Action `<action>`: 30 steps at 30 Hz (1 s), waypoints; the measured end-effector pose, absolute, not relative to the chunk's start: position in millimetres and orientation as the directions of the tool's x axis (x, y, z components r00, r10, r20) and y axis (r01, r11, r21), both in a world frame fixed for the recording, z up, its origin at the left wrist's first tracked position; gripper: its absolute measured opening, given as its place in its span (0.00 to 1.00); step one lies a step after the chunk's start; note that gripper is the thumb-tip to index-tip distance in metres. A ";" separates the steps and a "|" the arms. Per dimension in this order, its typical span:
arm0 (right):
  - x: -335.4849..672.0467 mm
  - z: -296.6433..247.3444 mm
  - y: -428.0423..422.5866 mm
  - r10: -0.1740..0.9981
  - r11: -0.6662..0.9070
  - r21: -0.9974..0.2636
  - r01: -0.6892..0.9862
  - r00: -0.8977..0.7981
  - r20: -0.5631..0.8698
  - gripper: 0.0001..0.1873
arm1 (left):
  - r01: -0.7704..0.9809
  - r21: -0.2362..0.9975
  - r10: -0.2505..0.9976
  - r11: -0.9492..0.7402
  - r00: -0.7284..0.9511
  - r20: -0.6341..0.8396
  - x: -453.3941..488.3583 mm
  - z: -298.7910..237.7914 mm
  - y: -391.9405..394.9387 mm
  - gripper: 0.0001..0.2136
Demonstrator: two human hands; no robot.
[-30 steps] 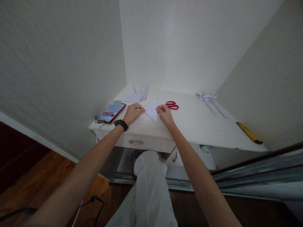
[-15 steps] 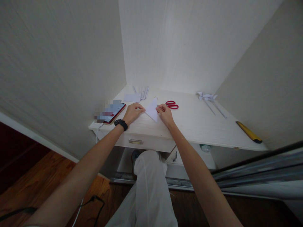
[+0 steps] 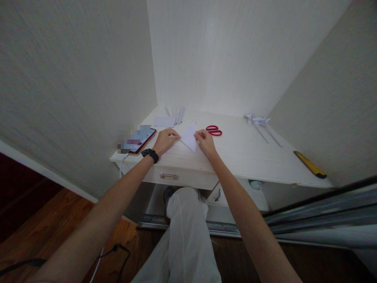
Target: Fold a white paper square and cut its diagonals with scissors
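A white sheet of paper folded into a triangle (image 3: pixel 189 137) lies between my hands on the white desk (image 3: pixel 235 153). My left hand (image 3: pixel 166 140) pinches its left corner between thumb and fingers. On the opposite side my right hand (image 3: pixel 205 142) grips the paper's right edge with closed fingertips. Just beyond the right hand rest scissors with red handles (image 3: pixel 214 131); their blades are mostly hidden behind that hand. A flat white piece of paper (image 3: pixel 164 122) sits past my left hand, beside several thin rolled paper sticks (image 3: pixel 180 116).
A phone (image 3: pixel 141 140) with a white cable lies at the left edge. Paper pinwheels on sticks (image 3: pixel 258 120) are at the back right, and a yellow and black tool (image 3: pixel 310 165) by the right wall. Walls enclose the desk; a drawer (image 3: pixel 176 179) is beneath.
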State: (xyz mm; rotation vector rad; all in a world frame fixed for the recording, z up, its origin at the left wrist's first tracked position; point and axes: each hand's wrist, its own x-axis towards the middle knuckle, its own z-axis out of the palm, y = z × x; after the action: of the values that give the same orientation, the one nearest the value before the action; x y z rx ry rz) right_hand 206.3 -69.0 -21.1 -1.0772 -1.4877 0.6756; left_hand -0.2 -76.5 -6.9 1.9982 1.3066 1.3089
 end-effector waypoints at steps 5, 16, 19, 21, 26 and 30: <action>206.3 -21.8 -68.1 0.895 0.421 -0.871 0.252 0.042 0.444 0.05 | 0.475 0.738 0.867 -0.480 0.128 0.481 0.0 -6.1 -76.1 0.04; 206.6 -22.2 -68.4 0.893 0.427 -0.876 0.224 0.046 0.447 0.06 | 0.467 0.739 0.866 -0.486 0.143 0.479 0.4 -4.8 -79.2 0.04; 207.0 -22.5 -68.1 0.888 0.436 -0.870 0.231 0.043 0.457 0.06 | 0.455 0.742 0.863 -0.493 0.149 0.482 0.3 -5.3 -78.7 0.04; 207.0 -22.8 -67.7 0.887 0.441 -0.868 0.229 0.040 0.461 0.06 | 0.454 0.739 0.860 -0.498 0.152 0.486 0.0 -5.9 -77.8 0.04; 206.3 -23.4 -65.9 0.893 0.428 -0.877 0.219 0.047 0.448 0.07 | 0.453 0.737 0.855 -0.502 0.134 0.500 -0.5 -7.1 -76.4 0.04; 206.4 -22.8 -66.4 0.897 0.421 -0.878 0.227 0.039 0.440 0.07 | 0.467 0.738 0.862 -0.487 0.123 0.492 -0.4 -7.0 -76.5 0.03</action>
State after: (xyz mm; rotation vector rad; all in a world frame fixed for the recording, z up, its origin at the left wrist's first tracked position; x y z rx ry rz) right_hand 206.4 -66.4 -22.8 -1.0557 -1.4733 0.6990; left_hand -0.4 -76.5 -7.0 2.0034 1.2849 1.3218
